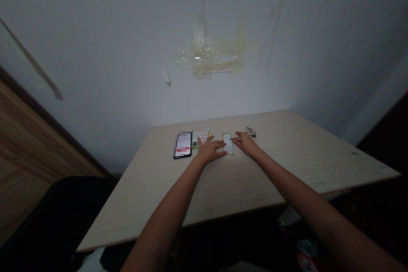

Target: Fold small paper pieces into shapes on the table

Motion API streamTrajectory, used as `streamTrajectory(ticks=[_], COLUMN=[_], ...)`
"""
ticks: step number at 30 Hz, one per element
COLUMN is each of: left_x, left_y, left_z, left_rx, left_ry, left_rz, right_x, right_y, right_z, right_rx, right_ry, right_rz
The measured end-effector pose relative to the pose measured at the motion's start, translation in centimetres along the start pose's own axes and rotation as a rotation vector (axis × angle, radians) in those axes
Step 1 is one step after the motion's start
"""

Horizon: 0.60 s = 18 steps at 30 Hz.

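Observation:
A small printed paper (228, 145), pale with a green edge, lies on the table between my two hands. My left hand (210, 149) rests with fingers spread, its fingertips at the paper's left edge. From the other side, the fingertips of my right hand (245, 142) touch the paper's right edge, with the fingers stretched out. Partly under the left hand's fingers is a colourful printed sheet (199, 134) with green borders. Left of that sheet lies a phone (182, 145) with its screen lit. Just beyond the right hand sits a small folded printed piece (250, 131).
The pale wooden table (153, 187) stands against a grey-white wall (127, 51). Peeling clear tape (210, 59) sticks to the wall above it. A dark chair-like shape (63, 216) is at the left, beside a wooden panel (38, 136). Dim items lie below the table's front edge.

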<state>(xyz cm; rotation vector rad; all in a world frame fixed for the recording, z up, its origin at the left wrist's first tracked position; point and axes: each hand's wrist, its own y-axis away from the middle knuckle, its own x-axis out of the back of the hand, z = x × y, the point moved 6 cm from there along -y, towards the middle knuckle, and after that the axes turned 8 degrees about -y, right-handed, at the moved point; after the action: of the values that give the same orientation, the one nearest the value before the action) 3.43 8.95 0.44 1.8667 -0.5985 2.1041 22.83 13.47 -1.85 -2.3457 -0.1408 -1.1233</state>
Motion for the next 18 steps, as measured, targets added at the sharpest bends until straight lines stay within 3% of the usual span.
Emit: streamTrajectory(ticks=[9, 18], left_x=[-0.2, -0.2], left_y=[-0.1, -0.1], left_z=[-0.1, -0.1], left_rx=[-0.025, -0.023], left_ry=[0.023, -0.005], left_rz=[0.006, 0.004], right_x=[0.0, -0.1], right_y=[-0.3, -0.5], right_z=[-1.4, -1.9], right_rx=[-0.070, -0.078], right_ry=[0.283, 0.367], right_rz=[-0.094, -0.115])
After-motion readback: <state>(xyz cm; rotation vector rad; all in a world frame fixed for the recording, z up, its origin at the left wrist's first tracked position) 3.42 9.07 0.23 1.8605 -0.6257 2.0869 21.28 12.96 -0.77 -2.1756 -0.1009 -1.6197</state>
